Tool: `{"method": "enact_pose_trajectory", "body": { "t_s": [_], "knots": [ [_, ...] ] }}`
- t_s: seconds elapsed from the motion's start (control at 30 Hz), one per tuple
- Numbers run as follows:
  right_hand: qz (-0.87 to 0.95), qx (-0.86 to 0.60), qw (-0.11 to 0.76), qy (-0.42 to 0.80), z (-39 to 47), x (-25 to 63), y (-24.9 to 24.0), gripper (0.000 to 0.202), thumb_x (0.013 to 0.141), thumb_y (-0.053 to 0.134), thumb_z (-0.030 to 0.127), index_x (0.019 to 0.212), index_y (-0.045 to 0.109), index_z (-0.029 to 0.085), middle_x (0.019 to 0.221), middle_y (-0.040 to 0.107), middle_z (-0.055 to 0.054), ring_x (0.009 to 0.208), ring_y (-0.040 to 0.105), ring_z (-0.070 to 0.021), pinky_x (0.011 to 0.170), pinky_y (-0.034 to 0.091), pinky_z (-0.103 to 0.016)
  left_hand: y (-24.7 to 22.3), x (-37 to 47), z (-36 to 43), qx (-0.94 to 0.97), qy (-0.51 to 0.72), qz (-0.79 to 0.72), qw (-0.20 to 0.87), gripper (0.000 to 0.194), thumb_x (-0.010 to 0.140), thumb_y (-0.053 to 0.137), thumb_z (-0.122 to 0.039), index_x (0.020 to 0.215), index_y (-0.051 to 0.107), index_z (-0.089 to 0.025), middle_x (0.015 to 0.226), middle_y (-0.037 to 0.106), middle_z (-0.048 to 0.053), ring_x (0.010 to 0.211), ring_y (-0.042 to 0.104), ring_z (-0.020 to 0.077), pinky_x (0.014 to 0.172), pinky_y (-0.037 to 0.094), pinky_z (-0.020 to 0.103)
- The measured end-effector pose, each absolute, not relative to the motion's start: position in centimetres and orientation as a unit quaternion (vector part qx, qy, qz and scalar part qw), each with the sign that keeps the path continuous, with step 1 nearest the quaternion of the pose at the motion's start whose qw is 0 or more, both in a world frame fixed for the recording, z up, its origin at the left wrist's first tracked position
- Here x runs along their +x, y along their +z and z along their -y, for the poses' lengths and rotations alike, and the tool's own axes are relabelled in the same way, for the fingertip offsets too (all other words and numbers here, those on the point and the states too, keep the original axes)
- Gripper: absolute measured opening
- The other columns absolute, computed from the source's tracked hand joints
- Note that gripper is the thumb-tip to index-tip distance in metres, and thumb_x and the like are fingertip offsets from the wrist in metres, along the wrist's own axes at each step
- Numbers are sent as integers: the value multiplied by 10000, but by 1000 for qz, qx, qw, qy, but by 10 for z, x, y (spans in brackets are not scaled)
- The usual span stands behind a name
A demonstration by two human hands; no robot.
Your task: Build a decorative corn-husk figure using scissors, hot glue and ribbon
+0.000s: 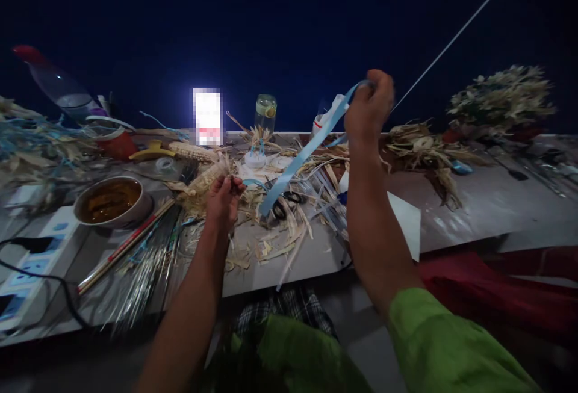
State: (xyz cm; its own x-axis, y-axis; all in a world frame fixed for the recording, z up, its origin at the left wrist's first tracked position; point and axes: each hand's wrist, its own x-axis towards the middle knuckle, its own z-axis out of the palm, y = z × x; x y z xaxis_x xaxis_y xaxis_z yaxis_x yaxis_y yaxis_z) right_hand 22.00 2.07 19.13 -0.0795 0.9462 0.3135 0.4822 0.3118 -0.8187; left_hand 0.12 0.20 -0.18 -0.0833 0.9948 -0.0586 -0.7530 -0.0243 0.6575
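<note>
My right hand point(368, 104) is raised above the table and closed on the upper end of a light blue ribbon point(300, 158). The ribbon runs down and to the left to the table, where its lower end loops toward my left hand point(222, 200). My left hand sits low over the table with its fingers pinched on a small dark piece at the ribbon's thin end. Black-handled scissors point(282, 203) lie just right of my left hand, among scattered dry corn husk strips point(271, 248).
A bowl of brown liquid point(112, 200) stands at the left, with long sticks and wires point(135, 248) beside it. Corn cobs point(194, 152), a glass jar point(266, 110), a bright lit screen point(208, 116), husk flowers point(501, 95) and a white sheet point(404, 218) crowd the table.
</note>
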Motion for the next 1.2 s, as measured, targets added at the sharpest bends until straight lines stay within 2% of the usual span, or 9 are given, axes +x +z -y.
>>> {"method": "enact_pose_trajectory", "body": {
  "t_s": [0.17,0.27,0.37,0.47,0.57,0.7,0.83,0.93,1.2],
  "knots": [
    [736,-579,328,124,-29,207,147,284,832,477,360,1094,563,292,978,641,-24,1074,454,-223,943,357,-412,-3,4,-4,249,713,-331,566,263,608,723,-259,747,524,-156,638,612,-11,626,595,94,627,484,227],
    [759,-602,244,36,-34,185,112,301,851,407,240,1096,579,218,1114,601,-47,1099,442,-209,997,301,-392,-3,4,-4,254,723,-326,554,271,610,721,-269,748,515,-162,614,588,-24,611,583,88,602,475,216],
    [791,-576,194,67,-36,152,71,269,791,485,240,1015,622,180,1079,604,-72,993,513,-206,886,392,-336,-3,2,-5,250,729,-328,547,254,628,710,-272,736,509,-159,603,572,-31,577,559,70,586,466,200],
    [815,-563,123,59,-37,123,36,304,780,449,180,1042,603,179,1076,573,-104,991,506,-221,841,400,-339,-3,0,-6,242,737,-333,535,250,635,705,-267,737,502,-163,597,569,-36,560,549,66,575,462,196],
    [811,-576,93,39,-40,112,20,257,787,428,189,949,627,167,1038,569,-125,1001,485,-243,827,389,-367,-4,-2,-5,241,739,-338,531,245,645,700,-259,750,498,-167,610,578,-37,558,551,65,582,467,198],
    [785,-595,154,75,-45,119,28,205,780,442,206,851,631,173,946,602,-103,920,515,-221,795,385,-349,-3,-1,-4,244,732,-331,543,251,643,706,-252,779,510,-172,628,584,-40,571,560,64,598,473,202],
    [698,-596,313,245,-37,130,46,162,762,471,212,811,617,163,779,620,-36,722,535,-143,697,397,-270,-1,2,-3,250,705,-319,582,308,594,743,-255,802,525,-191,659,596,-43,613,578,70,618,476,209],
    [635,-571,398,336,-24,133,51,125,728,511,199,796,610,166,739,617,-3,685,532,-118,682,403,-247,1,4,-1,283,680,-310,602,307,595,747,-276,797,533,-190,662,604,-38,602,574,65,627,477,212],
    [568,-524,476,420,-8,132,35,124,698,565,256,760,624,166,727,630,4,692,556,-119,715,422,-255,4,10,5,323,640,-293,632,297,562,770,-254,747,556,-164,640,620,-19,580,572,69,581,451,194]
  ]
}}
